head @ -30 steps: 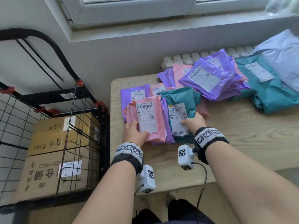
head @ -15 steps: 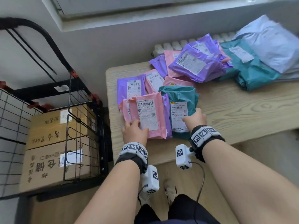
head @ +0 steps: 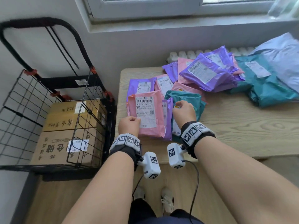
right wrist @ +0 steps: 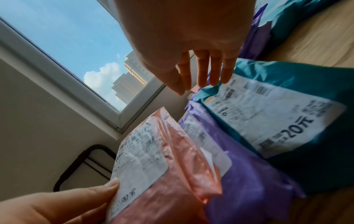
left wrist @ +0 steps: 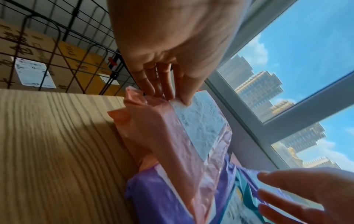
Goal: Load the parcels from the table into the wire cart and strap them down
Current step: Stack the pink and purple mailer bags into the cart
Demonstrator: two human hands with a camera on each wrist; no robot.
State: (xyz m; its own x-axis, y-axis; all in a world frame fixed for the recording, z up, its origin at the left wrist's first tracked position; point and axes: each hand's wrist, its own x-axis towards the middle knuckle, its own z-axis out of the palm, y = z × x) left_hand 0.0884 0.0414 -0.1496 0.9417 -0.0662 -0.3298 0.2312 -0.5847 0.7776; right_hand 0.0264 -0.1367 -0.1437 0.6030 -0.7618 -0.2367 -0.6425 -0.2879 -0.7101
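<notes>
A pink parcel with a white label lies at the table's near left corner, on top of a purple parcel. My left hand pinches its near left corner, thumb on the label and fingers beneath. My right hand is over the teal parcel beside it. Its fingers are straight and spread, with their tips at the far edge of the teal parcel. The wire cart stands left of the table and holds stacked cardboard boxes.
More purple parcels, pink, teal and pale blue parcels are heaped at the table's back right. Black straps hang from the cart's handle. The bare wooden table top lies to my right. A radiator and window sill are behind.
My right hand has moved from the teal parcel's near edge up over its label, fingers now straight. The left hand keeps its hold on the pink parcel.
</notes>
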